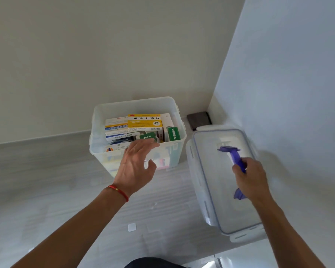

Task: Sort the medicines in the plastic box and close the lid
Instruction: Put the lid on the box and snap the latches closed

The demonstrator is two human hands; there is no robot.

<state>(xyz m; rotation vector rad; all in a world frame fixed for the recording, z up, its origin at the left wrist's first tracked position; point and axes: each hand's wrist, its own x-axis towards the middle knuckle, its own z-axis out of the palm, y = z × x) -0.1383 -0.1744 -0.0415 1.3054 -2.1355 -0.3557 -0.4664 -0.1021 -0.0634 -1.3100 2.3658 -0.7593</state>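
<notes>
A clear plastic box (112, 110) stands open on the grey counter, filled with several medicine cartons. A yellow and white carton (144, 121) lies on top, and a green carton (173, 133) stands upright at the right side. My left hand (135, 163) hovers open over the box's front rim, fingers spread, holding nothing. The clear lid (217, 180) lies to the right of the box. My right hand (249, 179) is closed around the lid's purple handle (235, 155).
A dark flat object (199, 119) lies in the back corner behind the lid. Walls close in at the back and right. A small white square (132, 227) lies on the counter (46, 180) in front of the box.
</notes>
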